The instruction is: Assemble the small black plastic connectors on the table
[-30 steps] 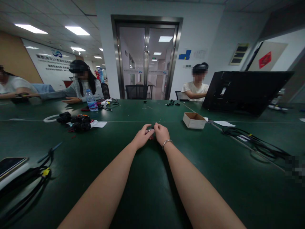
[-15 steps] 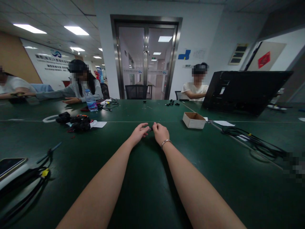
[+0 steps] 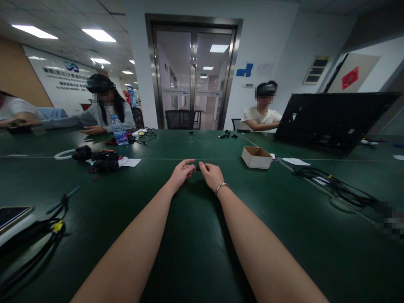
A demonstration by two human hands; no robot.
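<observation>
Between my two hands is a small dark object, held just above the green table near the middle of the view. My left hand pinches its left end, where a lighter, metallic-looking part shows. On the other side my right hand, with a silver bracelet at the wrist, has thumb and fingers closed on the dark end. The object is too small to identify.
An open cardboard box stands right of my hands. Black gear and a bottle are at the left. Cables and a monitor are at the right. People sit across the table.
My hands have drawn slightly apart, and more of the small dark object shows between them. The whole view has shifted a little.
</observation>
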